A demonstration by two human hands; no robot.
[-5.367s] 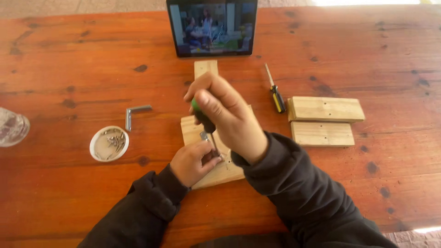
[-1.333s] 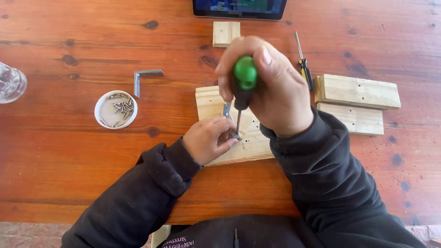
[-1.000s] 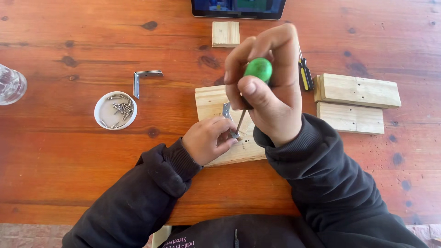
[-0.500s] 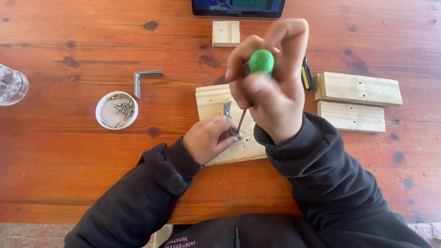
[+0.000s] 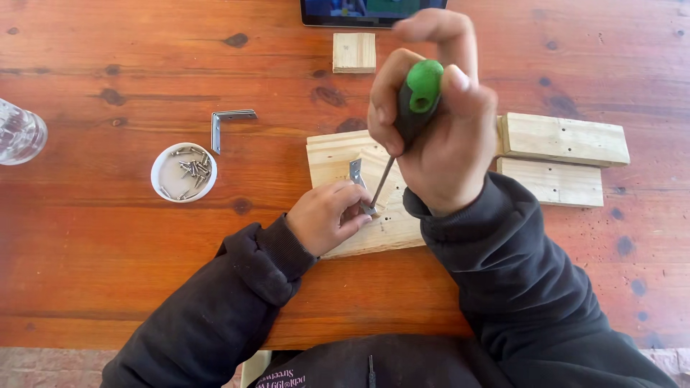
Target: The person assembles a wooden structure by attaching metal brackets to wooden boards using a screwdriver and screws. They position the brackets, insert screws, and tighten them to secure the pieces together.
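Since half a second ago the right hand (image 5: 438, 136) has turned a little on the screwdriver (image 5: 410, 108), index finger lifted higher; the left hand (image 5: 327, 215) has not moved. Right fingers are clenched round the green and black handle, shaft slanting down to the bracket (image 5: 356, 176) on the pale wood block (image 5: 338, 154) at mid-bench. Left fingers pinch the bracket's lower end, pressing it to the block.

To drive well, the shaft should probably stand more upright over the screw, with steady downward push, and the left fingertips kept out of the tip's path in case it slips.

No labels can be made out. A round white lid of screws (image 5: 183, 172) sits left of the block, a spare bracket (image 5: 226, 122) just beyond it, a glass (image 5: 18, 133) at the far left edge. Two planks (image 5: 560, 140) lie right, a small square block (image 5: 353, 52) behind, before a dark tablet (image 5: 374, 11)
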